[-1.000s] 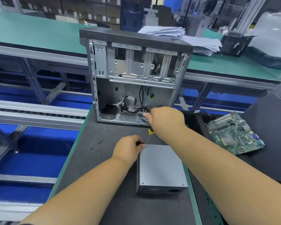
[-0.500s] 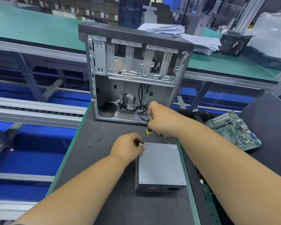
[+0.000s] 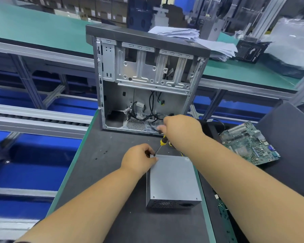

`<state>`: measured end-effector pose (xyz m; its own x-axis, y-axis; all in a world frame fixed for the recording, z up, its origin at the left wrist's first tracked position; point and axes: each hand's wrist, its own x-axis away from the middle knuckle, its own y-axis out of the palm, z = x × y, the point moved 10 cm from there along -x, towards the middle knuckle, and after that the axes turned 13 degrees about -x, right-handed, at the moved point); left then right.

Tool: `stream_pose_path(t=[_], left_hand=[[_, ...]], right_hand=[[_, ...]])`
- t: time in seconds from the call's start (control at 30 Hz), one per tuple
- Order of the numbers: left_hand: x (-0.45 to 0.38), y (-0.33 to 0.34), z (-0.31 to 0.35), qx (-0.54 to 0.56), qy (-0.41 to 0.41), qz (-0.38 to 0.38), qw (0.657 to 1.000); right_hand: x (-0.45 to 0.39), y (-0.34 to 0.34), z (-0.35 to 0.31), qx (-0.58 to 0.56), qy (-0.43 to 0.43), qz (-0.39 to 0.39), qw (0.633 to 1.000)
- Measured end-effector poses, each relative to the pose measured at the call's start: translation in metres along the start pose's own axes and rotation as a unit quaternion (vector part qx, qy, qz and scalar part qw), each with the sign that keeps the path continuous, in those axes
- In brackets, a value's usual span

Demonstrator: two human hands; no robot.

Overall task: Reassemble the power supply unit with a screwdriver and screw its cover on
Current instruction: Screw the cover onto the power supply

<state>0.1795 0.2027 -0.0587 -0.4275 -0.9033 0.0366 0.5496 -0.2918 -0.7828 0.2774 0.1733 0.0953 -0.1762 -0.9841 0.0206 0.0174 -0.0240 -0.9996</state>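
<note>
The grey metal power supply unit (image 3: 173,179) lies on the dark mat with its cover on top and a vent grille facing me. My left hand (image 3: 138,159) grips its far left corner, fingertips pinched by a small black screw (image 3: 154,155). My right hand (image 3: 182,128) holds a yellow-and-black screwdriver (image 3: 162,142) by the handle. The shaft slants down to the left and its tip sits on that screw at the cover's corner.
An open computer case (image 3: 144,81) stands upright just behind, cables loose inside. A green motherboard (image 3: 249,142) lies to the right on the mat. Three small black screws (image 3: 104,152) lie loose left of the unit. The mat's left edge drops to a conveyor.
My right hand has lifted slightly and turned on the screwdriver handle. The left hand stays at the unit's corner and the tip stays on the screw.
</note>
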Motion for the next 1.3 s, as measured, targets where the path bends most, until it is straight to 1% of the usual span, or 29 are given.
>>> stream_pose_path(t=[0.03,0.07,0.1,0.17,0.2,0.23,0.27,0.3,0.37,0.4,0.43,0.47,0.53,0.6,0.67,0.73,0.77,0.8,0.87,0.9,0.93,1.0,1.07,1.1,1.13,1.2,1.23,1.27,1.3], left_hand=[[0.000,0.001,-0.001,0.005,0.001,-0.002,1.000],[0.000,0.001,-0.001,0.009,0.002,-0.003,1.000],[0.000,0.001,-0.001,0.009,0.004,-0.003,1.000],[0.000,0.001,0.000,0.006,0.009,-0.002,1.000],[0.000,0.001,0.000,0.004,0.009,-0.002,1.000],[0.000,0.001,0.000,0.003,0.009,-0.003,1.000],[0.000,0.001,0.000,0.002,0.008,-0.005,1.000],[0.001,0.001,0.000,0.001,0.005,-0.005,1.000],[0.001,0.001,0.000,0.001,0.002,-0.004,1.000],[0.001,0.001,0.000,0.001,0.002,-0.003,1.000],[0.001,0.001,0.000,0.002,0.001,-0.002,1.000],[0.001,0.000,0.001,0.002,0.002,-0.002,1.000],[0.001,0.000,0.002,-0.002,0.002,-0.001,1.000],[0.001,0.000,0.001,-0.003,0.002,0.000,1.000],[0.001,0.002,0.000,0.002,0.001,0.001,1.000],[0.001,0.002,0.000,0.006,0.002,0.002,1.000],[0.001,0.003,0.000,0.005,0.005,0.001,1.000],[0.001,0.003,0.001,0.004,0.007,0.001,1.000],[0.000,0.003,0.001,0.002,0.008,0.002,1.000],[0.000,0.002,0.001,0.001,0.007,0.003,1.000],[0.000,0.002,0.001,0.000,0.006,0.004,1.000],[0.000,0.002,0.000,-0.003,0.004,0.004,1.000],[-0.001,0.002,0.000,-0.003,0.004,0.001,1.000],[-0.001,0.002,0.000,-0.003,0.004,-0.002,1.000],[-0.001,0.002,0.001,-0.005,0.004,-0.004,1.000],[-0.002,0.001,0.002,-0.010,0.005,-0.007,1.000],[-0.002,0.001,0.002,-0.011,0.005,-0.007,1.000],[-0.003,0.001,0.002,-0.010,0.004,-0.008,1.000],[-0.003,0.001,0.002,-0.009,0.003,-0.009,1.000]], right_hand=[[0.000,0.000,0.001,0.030,0.017,0.022,0.999],[0.001,0.001,0.002,0.019,0.023,0.040,0.999],[0.001,0.003,0.004,-0.039,0.025,0.041,0.998],[0.001,0.008,0.004,-0.207,0.007,-0.012,0.978],[0.001,0.009,0.001,-0.248,-0.007,-0.040,0.968],[0.001,0.008,-0.002,-0.252,-0.022,-0.046,0.966],[0.001,0.006,-0.004,-0.215,-0.030,-0.031,0.976],[0.001,0.003,-0.005,-0.142,-0.028,0.003,0.989],[0.003,-0.001,-0.003,-0.021,0.013,0.059,0.998],[0.004,0.000,-0.002,-0.016,0.025,0.069,0.997],[0.004,0.003,-0.001,-0.057,0.026,0.060,0.996],[0.004,0.006,0.000,-0.137,0.022,0.037,0.990],[0.004,0.009,-0.003,-0.250,0.002,-0.028,0.968],[0.004,0.006,-0.005,-0.233,-0.020,-0.037,0.971],[0.002,-0.002,-0.005,-0.136,-0.016,0.017,0.990],[0.002,-0.002,0.001,-0.035,0.018,0.057,0.998],[0.002,0.000,0.004,-0.025,0.024,0.068,0.997],[0.001,0.002,0.008,-0.060,0.025,0.063,0.996],[0.000,0.011,0.008,-0.205,0.002,0.002,0.979],[0.000,0.013,0.005,-0.244,-0.018,-0.026,0.969],[0.000,0.011,0.001,-0.239,-0.040,-0.032,0.970],[-0.001,0.006,-0.004,-0.119,-0.056,0.005,0.991],[-0.001,0.004,-0.001,-0.007,-0.020,0.040,0.999],[-0.001,0.006,0.002,-0.008,-0.012,0.041,0.999],[-0.002,0.008,0.003,-0.068,-0.016,0.028,0.997],[-0.002,0.011,-0.001,-0.236,-0.043,-0.040,0.970],[-0.001,0.011,-0.005,-0.266,-0.062,-0.067,0.960],[0.000,0.008,-0.010,-0.256,-0.081,-0.067,0.961],[0.000,0.005,-0.013,-0.205,-0.089,-0.044,0.974]])
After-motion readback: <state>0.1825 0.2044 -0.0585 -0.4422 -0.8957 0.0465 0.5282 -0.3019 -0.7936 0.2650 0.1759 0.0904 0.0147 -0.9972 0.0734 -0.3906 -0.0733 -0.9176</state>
